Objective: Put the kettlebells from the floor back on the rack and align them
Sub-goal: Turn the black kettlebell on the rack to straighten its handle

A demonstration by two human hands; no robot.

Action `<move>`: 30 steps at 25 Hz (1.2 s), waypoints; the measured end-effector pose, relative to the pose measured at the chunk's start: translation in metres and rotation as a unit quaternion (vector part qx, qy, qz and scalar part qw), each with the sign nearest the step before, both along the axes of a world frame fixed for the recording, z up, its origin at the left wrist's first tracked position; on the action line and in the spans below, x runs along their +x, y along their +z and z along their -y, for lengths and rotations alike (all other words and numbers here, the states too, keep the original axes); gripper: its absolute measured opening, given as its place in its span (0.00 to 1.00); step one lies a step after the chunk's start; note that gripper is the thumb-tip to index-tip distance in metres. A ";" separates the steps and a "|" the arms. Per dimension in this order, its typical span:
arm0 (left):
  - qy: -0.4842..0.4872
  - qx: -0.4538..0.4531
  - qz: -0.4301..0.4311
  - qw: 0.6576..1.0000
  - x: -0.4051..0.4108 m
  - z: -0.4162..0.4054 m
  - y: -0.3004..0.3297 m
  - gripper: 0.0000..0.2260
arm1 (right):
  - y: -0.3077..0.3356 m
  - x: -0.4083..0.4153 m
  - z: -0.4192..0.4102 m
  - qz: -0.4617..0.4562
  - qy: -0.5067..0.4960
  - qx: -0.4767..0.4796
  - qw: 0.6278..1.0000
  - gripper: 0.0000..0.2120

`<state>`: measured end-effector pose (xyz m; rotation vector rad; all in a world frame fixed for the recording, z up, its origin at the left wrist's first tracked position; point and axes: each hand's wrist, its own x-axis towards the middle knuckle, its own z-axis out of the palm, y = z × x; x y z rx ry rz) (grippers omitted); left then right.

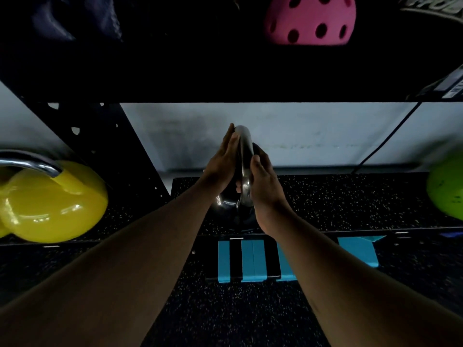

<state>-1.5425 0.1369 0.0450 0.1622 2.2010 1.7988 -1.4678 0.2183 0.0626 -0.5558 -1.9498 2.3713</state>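
A black kettlebell [226,205] with a chrome handle [245,156] stands on the speckled lower shelf of the rack [338,199], in the middle. My left hand [221,162] lies flat against the left side of the handle, fingers straight. On the right side, my right hand [263,186] wraps the handle. A yellow kettlebell [55,204] with a chrome handle sits on the shelf at the left. At the right edge, a green kettlebell [446,186] shows only in part.
A black shelf [225,78] hangs low above my hands, carrying a pink holed ball [310,20]. A perforated black upright [105,146] stands between the yellow kettlebell and the middle bay. Blue tape strips [253,260] mark the speckled floor below the shelf edge. A black cable [385,139] runs down the wall.
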 end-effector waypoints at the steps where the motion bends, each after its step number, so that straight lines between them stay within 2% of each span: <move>1: 0.005 0.005 0.000 1.000 0.000 0.000 -0.001 0.22 | -0.001 0.000 0.001 0.004 0.001 -0.001 1.000 0.18; 14: 0.017 0.005 -0.012 1.000 -0.004 -0.002 -0.009 0.24 | -0.008 0.000 -0.001 -0.001 0.016 0.028 0.999 0.18; 23: 0.014 0.016 -0.010 1.000 -0.008 -0.002 -0.015 0.30 | -0.008 0.001 0.001 -0.004 0.017 0.039 0.999 0.20; 30: -0.017 -0.001 0.000 1.000 -0.013 0.001 -0.010 0.23 | 0.001 0.005 0.004 0.015 0.017 0.044 0.999 0.20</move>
